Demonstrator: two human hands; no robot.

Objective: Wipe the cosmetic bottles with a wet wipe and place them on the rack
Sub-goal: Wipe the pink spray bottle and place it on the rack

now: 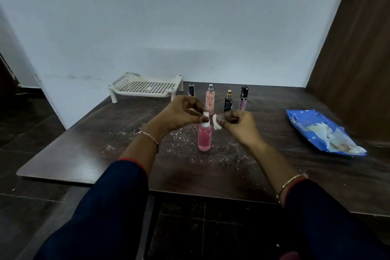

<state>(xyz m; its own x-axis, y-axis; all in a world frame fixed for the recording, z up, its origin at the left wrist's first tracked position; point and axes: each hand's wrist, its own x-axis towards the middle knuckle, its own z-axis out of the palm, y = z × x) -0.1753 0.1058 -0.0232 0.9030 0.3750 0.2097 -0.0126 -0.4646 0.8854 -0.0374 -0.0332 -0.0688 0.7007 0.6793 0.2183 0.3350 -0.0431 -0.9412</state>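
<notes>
A pink bottle (pixel 204 138) with a white top stands upright at the middle of the dark table (pixel 84 150). My left hand (pixel 179 115) pinches its white top. My right hand (pixel 238 125) holds a small folded white wet wipe (pixel 216 122) right beside the bottle's neck. Behind stand several more bottles: a black-capped one (pixel 191 89) partly hidden by my left hand, a tall pale pink spray (pixel 210 99), a dark one with a gold cap (pixel 228 101), and a purple tube with a black cap (pixel 243 98). The white perforated rack (pixel 145 87) sits at the far left.
A blue wet-wipe pack (pixel 322 133) lies on the right side of the table. White crumbs are scattered around the pink bottle. A wall runs behind the table and a brown panel stands at the right.
</notes>
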